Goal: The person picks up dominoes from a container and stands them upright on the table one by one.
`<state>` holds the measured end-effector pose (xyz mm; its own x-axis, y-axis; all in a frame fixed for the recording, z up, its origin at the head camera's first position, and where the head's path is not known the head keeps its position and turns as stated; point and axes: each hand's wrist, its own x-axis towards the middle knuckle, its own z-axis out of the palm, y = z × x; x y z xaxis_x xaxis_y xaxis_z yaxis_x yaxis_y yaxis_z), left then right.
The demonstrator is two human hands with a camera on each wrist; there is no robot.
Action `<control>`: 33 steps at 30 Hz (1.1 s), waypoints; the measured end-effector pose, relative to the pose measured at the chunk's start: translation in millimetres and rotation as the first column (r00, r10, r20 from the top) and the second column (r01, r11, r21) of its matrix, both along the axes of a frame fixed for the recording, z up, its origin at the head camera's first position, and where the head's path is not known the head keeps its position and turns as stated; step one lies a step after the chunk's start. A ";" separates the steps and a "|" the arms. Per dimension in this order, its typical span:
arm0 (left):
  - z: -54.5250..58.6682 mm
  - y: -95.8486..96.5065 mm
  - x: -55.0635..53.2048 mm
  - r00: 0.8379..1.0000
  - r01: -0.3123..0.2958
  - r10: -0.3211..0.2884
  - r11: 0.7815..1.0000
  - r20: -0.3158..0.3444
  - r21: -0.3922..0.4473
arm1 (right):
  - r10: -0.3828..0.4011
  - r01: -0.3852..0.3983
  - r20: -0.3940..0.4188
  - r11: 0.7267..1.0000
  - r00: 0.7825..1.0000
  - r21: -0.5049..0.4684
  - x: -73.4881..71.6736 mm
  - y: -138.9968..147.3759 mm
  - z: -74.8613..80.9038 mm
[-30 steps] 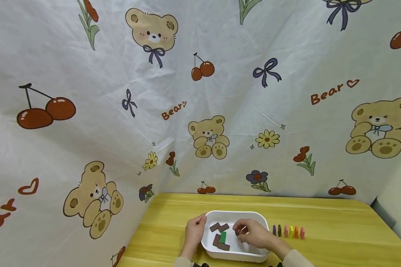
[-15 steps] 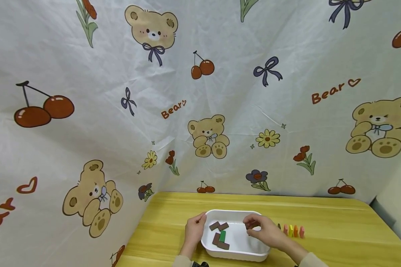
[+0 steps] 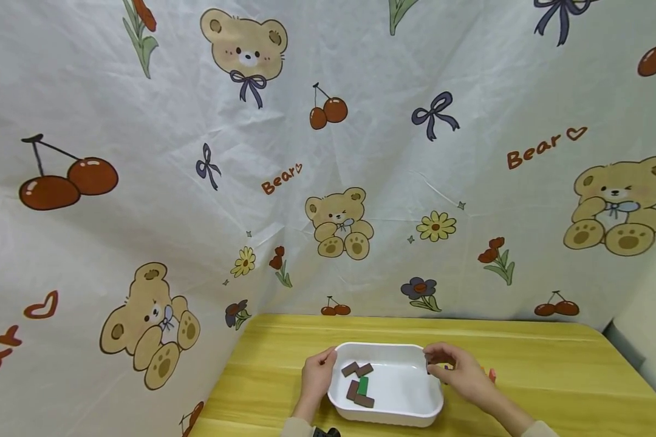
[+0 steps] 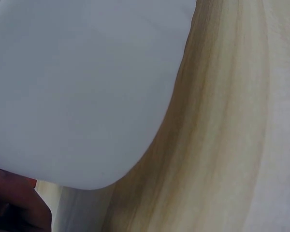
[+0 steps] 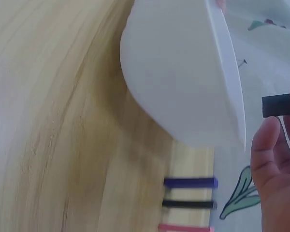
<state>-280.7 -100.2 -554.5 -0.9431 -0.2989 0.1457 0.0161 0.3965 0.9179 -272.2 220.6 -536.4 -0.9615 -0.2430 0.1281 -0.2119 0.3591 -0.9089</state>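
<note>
At the white tray's [image 3: 393,418] right rim, a raised right hand [image 3: 461,373] pinches a dark block [image 5: 280,105]

From the lower right of the head view, the right forearm reaches in toward the tray, its beige sleeve [image 3: 540,430] at the picture's edge. The right fingertips are clamped on the short block, held level with one end sticking out. The right wrist view shows it above the rim and apart from it; whether it is inside or outside the wall, I cannot tell.

On the opposite side, the left hand [image 3: 317,373] grips the tray's left rim, thumb on top and fingers along the outside.

Inside, four brown blocks [image 3: 364,401] and one green block [image 3: 363,386] lie flat in the left half; the white floor stretches from them to the right wall.

Just outside that wall stands a row of thin pieces: purple [image 5: 191,182], black [image 5: 189,204], then pink [image 5: 186,228], largely behind the right hand in the head view. Beyond the tray, yellow wood table [image 3: 284,340] runs back to a bear-print cloth [image 3: 372,152] and right to a slanting edge.
</note>
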 end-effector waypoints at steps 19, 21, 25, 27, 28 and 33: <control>27.5 6.2 17.6 1.000 0.009 -0.009 1.000 0.003 0.012 | -0.134 0.132 0.046 0.990 0.990 0.050 9.4 23.7 -15.1; 40.2 8.2 25.4 1.000 0.021 -0.021 1.000 -0.002 0.020 | -0.138 0.135 0.046 0.989 0.989 0.053 10.0 25.7 -20.5; 56.8 11.6 35.9 1.000 0.030 -0.030 0.999 0.000 0.033 | -0.115 0.115 0.013 0.992 0.993 0.047 12.2 29.3 -31.8; 60.1 12.1 38.4 0.999 0.035 -0.035 0.999 0.000 0.035 | -0.094 0.094 -0.018 0.995 0.995 0.031 13.0 30.9 -38.0; 60.6 12.2 38.8 0.999 0.035 -0.035 0.999 0.002 0.034 | -0.086 0.087 -0.037 0.996 0.996 0.025 13.3 31.6 -41.1; 52.8 9.8 33.7 0.999 0.037 -0.037 0.998 0.007 0.049 | -0.070 0.072 -0.067 0.997 0.995 0.024 14.3 33.8 -53.8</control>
